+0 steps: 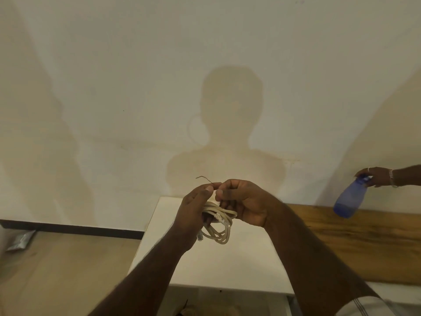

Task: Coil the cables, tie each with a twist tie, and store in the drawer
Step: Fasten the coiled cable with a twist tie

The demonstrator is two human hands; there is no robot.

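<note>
A cream cable (219, 226) hangs in a loose coil above a white cabinet top (246, 265). A clear plug dangles from the coil at its lower left. My left hand (194, 209) grips the top of the coil and pinches a thin dark twist tie (205, 179) between thumb and forefinger. The tie's free end sticks up and to the left. My right hand (242, 201) curls beside the left one, its fingertips pinching at the tie where the two hands meet. An open drawer (227, 304) shows at the bottom edge below the cabinet top, its contents dim.
Another person's hand (378, 176) at the right holds a blue spray bottle (349, 198) over a wooden board (364, 242). A plain wall stands close behind. A floor with a dark skirting strip (73, 228) and a silver packet (20, 240) lies at the left.
</note>
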